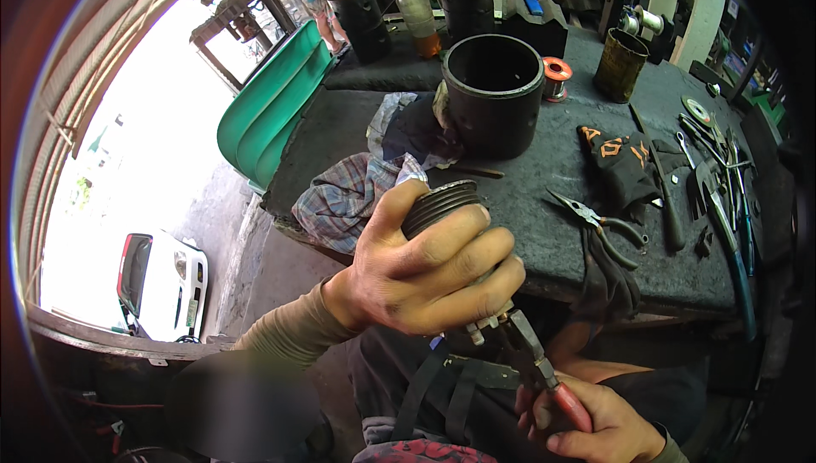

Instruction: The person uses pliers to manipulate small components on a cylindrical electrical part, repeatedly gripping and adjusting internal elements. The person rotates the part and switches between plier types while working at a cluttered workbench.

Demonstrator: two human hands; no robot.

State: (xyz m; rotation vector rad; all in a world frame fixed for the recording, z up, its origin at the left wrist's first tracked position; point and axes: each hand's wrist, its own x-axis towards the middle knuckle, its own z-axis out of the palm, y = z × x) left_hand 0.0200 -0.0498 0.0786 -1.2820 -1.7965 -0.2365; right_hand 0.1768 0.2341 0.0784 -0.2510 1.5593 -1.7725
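Note:
My left hand (429, 280) is wrapped round a piston (442, 201), a round dark metal part with ring grooves showing above the fingers. It is held over my lap, just off the front edge of the bench. In my right hand (608, 429) are red-handled pliers (569, 408), pointing up and left. Their metal jaws reach small metal fittings (484, 327) under the piston. Whether the jaws grip a fitting, I cannot make out. Behind my left hand lies a plaid cloth (340, 195).
On the dark bench (527, 208) stands a large black cylinder (493, 97). Needle-nose pliers (595, 221), a dark glove (620, 161), a wire spool (557, 76), a rusty can (620, 63) and several hand tools (722, 182) lie rightward. A bottle (416, 17) stands behind.

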